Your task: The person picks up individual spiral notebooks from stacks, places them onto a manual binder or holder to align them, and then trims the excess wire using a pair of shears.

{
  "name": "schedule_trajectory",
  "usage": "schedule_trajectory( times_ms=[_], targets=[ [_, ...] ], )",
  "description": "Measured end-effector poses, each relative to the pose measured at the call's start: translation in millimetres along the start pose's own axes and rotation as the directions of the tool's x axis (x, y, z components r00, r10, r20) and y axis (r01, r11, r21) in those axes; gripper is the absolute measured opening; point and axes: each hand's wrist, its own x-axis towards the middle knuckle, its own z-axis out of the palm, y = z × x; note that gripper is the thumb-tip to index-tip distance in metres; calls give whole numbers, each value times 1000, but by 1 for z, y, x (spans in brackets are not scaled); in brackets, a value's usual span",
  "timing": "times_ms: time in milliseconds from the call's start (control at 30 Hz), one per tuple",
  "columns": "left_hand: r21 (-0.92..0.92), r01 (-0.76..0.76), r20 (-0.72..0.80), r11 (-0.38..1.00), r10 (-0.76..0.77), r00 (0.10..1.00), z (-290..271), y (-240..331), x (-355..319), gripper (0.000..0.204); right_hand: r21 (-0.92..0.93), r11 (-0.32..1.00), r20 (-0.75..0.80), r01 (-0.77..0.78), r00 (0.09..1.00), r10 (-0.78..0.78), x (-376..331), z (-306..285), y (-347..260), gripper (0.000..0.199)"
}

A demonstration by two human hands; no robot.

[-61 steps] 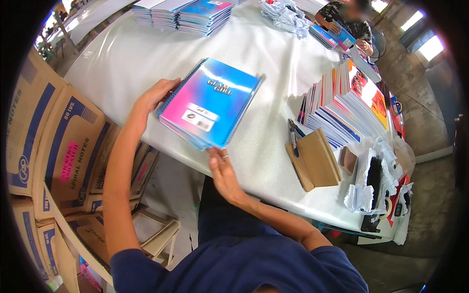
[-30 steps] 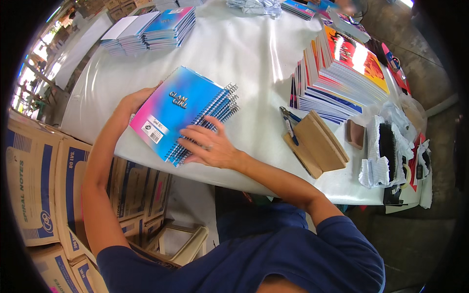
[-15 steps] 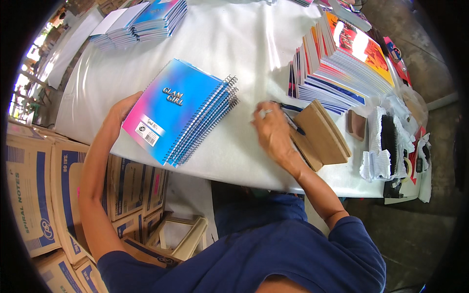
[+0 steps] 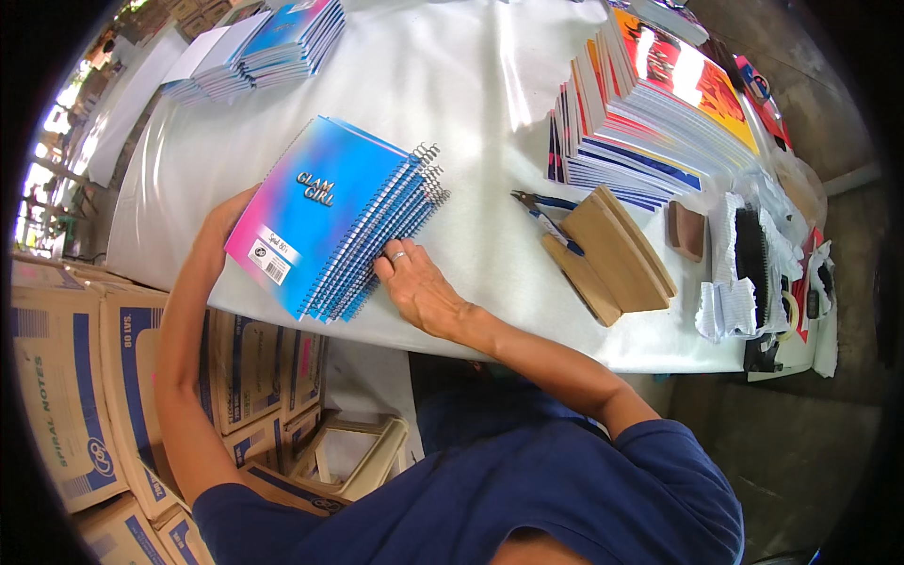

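A stack of blue and pink spiral notebooks [image 4: 339,179] lies near the front edge of the table, its wire coils fanned out along the right side. At the stack's left edge rests my left hand [image 4: 237,207]; the notebooks hide its fingers. My right hand [image 4: 414,285], wearing a ring, presses its curled fingers against the coils at the lower right of the stack. Right of that hand, pliers with dark blue handles [image 4: 546,201] and a pen [image 4: 556,231] lie by an angled brown wooden block [image 4: 617,254].
More blue notebooks [image 4: 292,42] are piled at the far left. A tall stack of orange and blue notebooks [image 4: 659,113] stands at the right. Beside it are a small brown block [image 4: 686,232] and torn white packaging [image 4: 730,273]. Cardboard boxes [image 4: 66,377] stand left below the table.
My right hand has moved left from beside the pliers and wooden block to the coils of the notebook stack. My left hand stays at the stack's left edge.
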Motion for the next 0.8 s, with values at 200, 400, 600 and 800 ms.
schedule_trajectory(
  times_ms=[200,400,600,800],
  targets=[
    [463,-170,-228,870,302,926,-31,21,-13,61,-319,941,0,-111,993,118,-25,-73,34,39],
    [791,-276,-77,546,536,841,69,136,27,74,-755,572,-11,-320,879,476,-49,-112,93,32],
    [894,-61,82,444,-29,996,175,176,95,97,-685,592,-12,-424,820,573,-39,-105,103,40],
    [957,139,-71,257,-255,964,209,168,101,89,-723,519,-130,-457,827,547,-41,-94,111,41]
  ],
)
